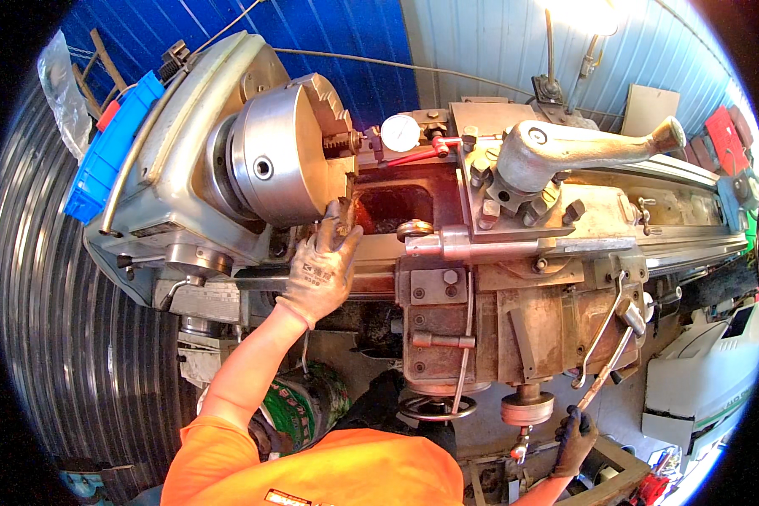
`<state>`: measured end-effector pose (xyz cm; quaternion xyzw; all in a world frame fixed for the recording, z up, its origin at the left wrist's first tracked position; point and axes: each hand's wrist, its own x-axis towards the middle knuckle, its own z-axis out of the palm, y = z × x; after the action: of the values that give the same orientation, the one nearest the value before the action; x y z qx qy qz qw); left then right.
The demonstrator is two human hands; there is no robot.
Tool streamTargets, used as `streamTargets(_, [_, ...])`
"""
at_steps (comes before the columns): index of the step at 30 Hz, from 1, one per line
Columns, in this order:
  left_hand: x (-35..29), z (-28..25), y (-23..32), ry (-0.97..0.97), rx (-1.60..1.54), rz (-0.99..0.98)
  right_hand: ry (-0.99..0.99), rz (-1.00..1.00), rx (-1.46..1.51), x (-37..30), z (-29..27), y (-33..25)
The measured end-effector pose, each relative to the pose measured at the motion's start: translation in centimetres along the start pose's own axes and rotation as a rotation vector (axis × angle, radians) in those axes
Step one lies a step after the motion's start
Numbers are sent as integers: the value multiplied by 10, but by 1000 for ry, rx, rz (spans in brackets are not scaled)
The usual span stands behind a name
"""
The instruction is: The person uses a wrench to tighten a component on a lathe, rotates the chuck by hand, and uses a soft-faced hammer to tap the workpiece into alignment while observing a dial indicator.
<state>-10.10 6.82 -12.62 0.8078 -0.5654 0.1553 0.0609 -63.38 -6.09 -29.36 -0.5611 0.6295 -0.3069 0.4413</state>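
My left hand (322,268), in a grey-coated work glove, reaches up to the lower front edge of a steel lathe chuck (282,152). Its fingers are stretched out against the chuck, with the thumb apart. Beside the chuck's jaws a white-faced dial indicator (401,133) sits on a red arm (430,153). Low on the right, my right hand (575,438) wears a darkened glove; its fingers curl round the lower end of a hammer-like tool (605,374), whose metal head rests by the carriage's right edge. The palm side of that hand is hidden.
The tool post with its big lever (586,150) stands right of the chuck. A T-handled chuck key (444,341) and an open-end wrench (603,329) lie on the carriage (502,329). A handwheel (437,408) and a crank (521,443) project toward me. A blue bin (114,152) sits on the headstock.
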Motion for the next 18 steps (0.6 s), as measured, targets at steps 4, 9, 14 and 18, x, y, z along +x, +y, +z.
streamTargets(4, [-5,14,1,-36,0,-36,-32,32,56,-5,6,-27])
streamTargets(9, [-5,24,3,-43,51,-31,-50,119,159,-13,10,-57])
streamTargets(14, [-6,31,2,-90,69,-50,-40,149,119,-12,10,-58])
streamTargets(18, [-4,33,3,-80,64,-48,-42,141,142,-13,10,-56])
